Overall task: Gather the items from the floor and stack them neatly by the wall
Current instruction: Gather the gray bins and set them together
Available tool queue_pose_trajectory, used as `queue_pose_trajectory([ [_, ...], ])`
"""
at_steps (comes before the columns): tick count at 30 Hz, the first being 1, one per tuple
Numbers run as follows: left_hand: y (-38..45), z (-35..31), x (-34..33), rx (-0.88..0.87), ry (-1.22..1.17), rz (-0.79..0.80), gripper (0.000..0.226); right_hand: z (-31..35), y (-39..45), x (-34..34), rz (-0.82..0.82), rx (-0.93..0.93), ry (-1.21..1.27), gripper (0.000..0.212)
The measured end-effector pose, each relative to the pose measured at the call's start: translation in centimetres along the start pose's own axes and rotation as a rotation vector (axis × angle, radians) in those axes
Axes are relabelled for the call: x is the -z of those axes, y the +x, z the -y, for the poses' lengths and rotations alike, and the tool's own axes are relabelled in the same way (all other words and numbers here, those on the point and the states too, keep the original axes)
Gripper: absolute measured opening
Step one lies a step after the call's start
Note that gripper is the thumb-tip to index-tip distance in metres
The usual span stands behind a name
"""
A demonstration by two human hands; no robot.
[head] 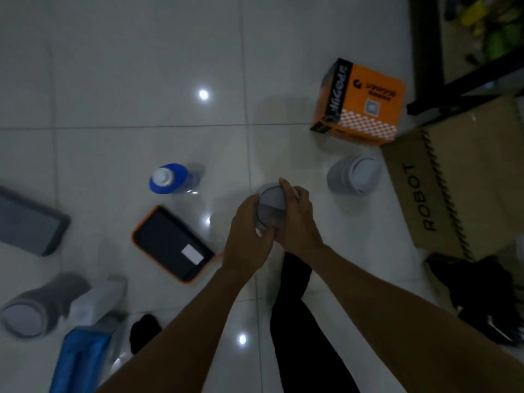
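Observation:
Both hands clasp a grey round canister (270, 204) held above the white tiled floor (141, 80), seen from its lid end. My left hand (249, 234) wraps its left side and my right hand (297, 217) its right side. A second grey canister (353, 175) lies on its side to the right. An orange box (360, 104) stands beyond it. A blue-capped bottle (170, 178) and a black tablet in an orange case (171, 243) lie to the left.
A cardboard box marked ROBOT (448, 188) sits at the right beside a dark frame (428, 52). At lower left lie a grey cup (34, 310), a white bottle (99, 296) and a blue package (82, 361). A grey tray (25, 222) is at far left, black cloth (479, 296) at right.

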State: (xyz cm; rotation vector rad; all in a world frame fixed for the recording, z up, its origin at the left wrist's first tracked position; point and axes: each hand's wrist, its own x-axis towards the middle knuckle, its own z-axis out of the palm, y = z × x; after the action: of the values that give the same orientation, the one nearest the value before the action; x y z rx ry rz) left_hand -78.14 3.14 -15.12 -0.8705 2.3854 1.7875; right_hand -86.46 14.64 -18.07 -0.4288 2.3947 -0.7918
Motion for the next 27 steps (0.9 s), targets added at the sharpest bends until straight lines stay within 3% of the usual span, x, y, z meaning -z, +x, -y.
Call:
queue_pose_trajectory([
  [7, 9.2, -5.1, -9.6, -0.033, -0.056, 0.026, 0.051, -6.2, 9.3, 9.4, -0.073, -0.060, -0.183, 0.103],
  [13, 16.0, -6.6, -13.3, 0.025, -0.065, 0.107, 0.039, -9.2, 15.1, 12.0, -0.133, -0.127, -0.313, 0.098],
  [19, 19.1, -3.8, -14.7, 0.130, 0.000, 0.210, 0.069, -10.9, 17.8, 11.0, -0.067, -0.168, -0.359, 0.105],
  [27, 18.8, -1.5, -12.9, 0.237, 0.017, 0.378, 0.086, -11.5, 17.3, 9.3, -0.012, -0.164, -0.373, 0.114],
])
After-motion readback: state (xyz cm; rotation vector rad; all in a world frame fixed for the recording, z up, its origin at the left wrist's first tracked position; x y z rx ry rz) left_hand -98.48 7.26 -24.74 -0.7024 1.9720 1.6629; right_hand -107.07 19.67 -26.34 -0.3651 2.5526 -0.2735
